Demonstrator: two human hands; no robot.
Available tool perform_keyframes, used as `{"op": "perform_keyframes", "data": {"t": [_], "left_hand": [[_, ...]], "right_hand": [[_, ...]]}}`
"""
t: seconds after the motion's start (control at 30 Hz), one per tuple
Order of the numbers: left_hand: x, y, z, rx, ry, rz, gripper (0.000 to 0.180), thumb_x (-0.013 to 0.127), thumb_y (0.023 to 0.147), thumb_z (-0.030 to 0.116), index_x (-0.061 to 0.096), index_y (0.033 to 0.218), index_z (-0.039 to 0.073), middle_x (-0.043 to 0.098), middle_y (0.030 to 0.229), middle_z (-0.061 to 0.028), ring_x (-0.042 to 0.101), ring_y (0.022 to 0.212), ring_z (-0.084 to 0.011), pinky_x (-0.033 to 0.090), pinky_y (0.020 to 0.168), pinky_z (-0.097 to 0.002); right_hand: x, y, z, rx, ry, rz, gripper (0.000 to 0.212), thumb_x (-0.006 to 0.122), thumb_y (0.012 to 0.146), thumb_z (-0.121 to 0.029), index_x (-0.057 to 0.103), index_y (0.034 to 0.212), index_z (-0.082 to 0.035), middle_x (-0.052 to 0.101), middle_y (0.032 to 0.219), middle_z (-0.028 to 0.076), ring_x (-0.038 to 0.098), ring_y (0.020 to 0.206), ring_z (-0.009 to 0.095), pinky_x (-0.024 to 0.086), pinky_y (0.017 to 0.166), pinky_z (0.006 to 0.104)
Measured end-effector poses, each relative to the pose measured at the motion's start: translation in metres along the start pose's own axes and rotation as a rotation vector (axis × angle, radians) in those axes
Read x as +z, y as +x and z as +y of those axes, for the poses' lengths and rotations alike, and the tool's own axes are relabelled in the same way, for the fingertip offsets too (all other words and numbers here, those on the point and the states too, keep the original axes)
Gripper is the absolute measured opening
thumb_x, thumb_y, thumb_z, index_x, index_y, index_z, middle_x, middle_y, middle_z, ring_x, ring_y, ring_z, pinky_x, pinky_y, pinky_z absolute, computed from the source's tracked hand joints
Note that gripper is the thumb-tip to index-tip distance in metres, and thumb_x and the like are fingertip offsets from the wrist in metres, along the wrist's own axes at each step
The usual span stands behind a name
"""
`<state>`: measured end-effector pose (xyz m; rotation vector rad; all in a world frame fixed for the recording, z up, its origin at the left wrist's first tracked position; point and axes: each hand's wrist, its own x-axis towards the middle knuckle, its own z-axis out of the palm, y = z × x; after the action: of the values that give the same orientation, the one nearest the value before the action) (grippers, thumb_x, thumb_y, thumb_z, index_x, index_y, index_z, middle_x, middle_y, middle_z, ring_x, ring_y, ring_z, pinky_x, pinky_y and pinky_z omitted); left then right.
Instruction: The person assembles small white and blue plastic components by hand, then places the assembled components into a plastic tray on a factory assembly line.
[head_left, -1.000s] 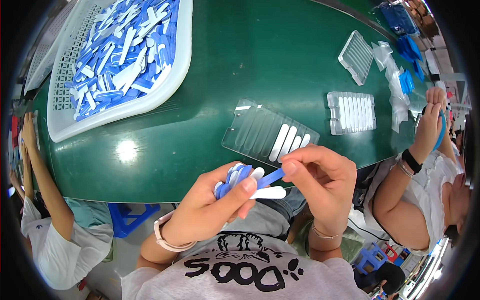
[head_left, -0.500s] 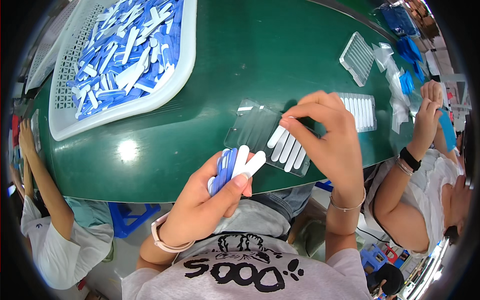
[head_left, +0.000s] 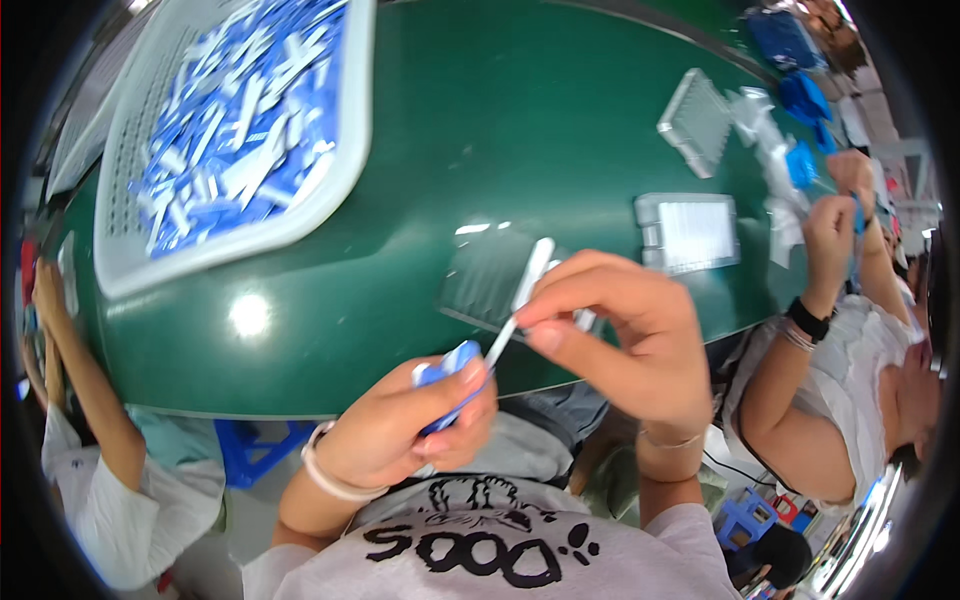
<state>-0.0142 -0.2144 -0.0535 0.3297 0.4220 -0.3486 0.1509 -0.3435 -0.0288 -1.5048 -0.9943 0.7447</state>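
My left hand [head_left: 425, 410] is closed around a small bundle of flat blue and white strips [head_left: 440, 378] with rounded ends. Thumb and forefinger of my right hand [head_left: 620, 345] pinch a white strip [head_left: 499, 343] that slants up from beside the bundle. Just beyond the fingers another white strip [head_left: 533, 272] is visible, blurred, over the clear grooved plastic tray [head_left: 470, 272]. That tray lies on the green table, and my right hand hides most of its right part.
A white perforated basket [head_left: 365, 110] heaped with blue and white strips stands at the far left. To the right lie a clear tray with white strips [head_left: 690, 232] and a clear grooved tray [head_left: 697, 122]. Co-workers' arms [head_left: 825, 250] reach in at both sides.
My right hand has moved from above the clear tray down and left, close to the bundle, and pinches a white strip there. My left hand has turned the bundle. The view has shifted slightly.
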Motion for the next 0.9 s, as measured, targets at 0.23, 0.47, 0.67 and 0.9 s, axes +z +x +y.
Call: {"op": "perform_keyframes", "data": {"t": [0.23, 0.47, 0.67, 0.9], "left_hand": [[0.002, -0.002, -0.008, 0.057, 0.149, 0.054, 0.032, 0.046, 0.096, 0.029, 0.047, 0.076, 0.005, 0.037, 0.057, 0.0013, 0.031, 0.048, -0.0076, 0.023, 0.046, -0.0245], [0.018, 0.011, -0.01, 0.284, 0.474, 0.247, 0.035, 0.045, 0.097, 0.031, 0.048, 0.077, 0.003, 0.036, 0.055, 0.0019, 0.029, 0.049, -0.0069, 0.022, 0.046, -0.0236], [0.024, 0.01, -0.01, 0.437, 0.702, 0.388, 0.03, 0.044, 0.098, 0.026, 0.049, 0.078, 0.004, 0.042, 0.056, 0.0016, 0.034, 0.051, -0.0044, 0.027, 0.046, -0.0207], [0.023, 0.009, -0.008, 0.441, 0.559, 0.387, 0.022, 0.044, 0.097, 0.023, 0.05, 0.093, 0.003, 0.045, 0.065, 0.0008, 0.032, 0.052, -0.0037, 0.025, 0.046, -0.0198]], "right_hand": [[-0.003, -0.012, 0.003, 0.014, 0.097, -0.08, 0.015, 0.068, 0.079, -0.001, 0.066, 0.093, -0.002, 0.065, 0.088, 0.008, 0.058, 0.074, 0.015, 0.046, 0.064, 0.0263], [-0.01, -0.026, -0.004, 0.059, 0.019, 0.07, 0.007, 0.066, 0.08, -0.001, 0.063, 0.086, -0.001, 0.062, 0.078, 0.005, 0.057, 0.073, 0.011, 0.045, 0.064, 0.025], [-0.011, -0.037, 0.002, 0.186, 0.32, 0.396, 0.007, 0.064, 0.084, -0.003, 0.062, 0.09, 0.001, 0.06, 0.075, -0.001, 0.048, 0.065, -0.001, 0.035, 0.054, 0.0147], [0.0, -0.031, 0.002, 0.213, 0.337, 0.378, 0.006, 0.064, 0.084, -0.001, 0.063, 0.089, 0.003, 0.06, 0.077, 0.0, 0.048, 0.066, 0.001, 0.034, 0.054, 0.0151]]}}
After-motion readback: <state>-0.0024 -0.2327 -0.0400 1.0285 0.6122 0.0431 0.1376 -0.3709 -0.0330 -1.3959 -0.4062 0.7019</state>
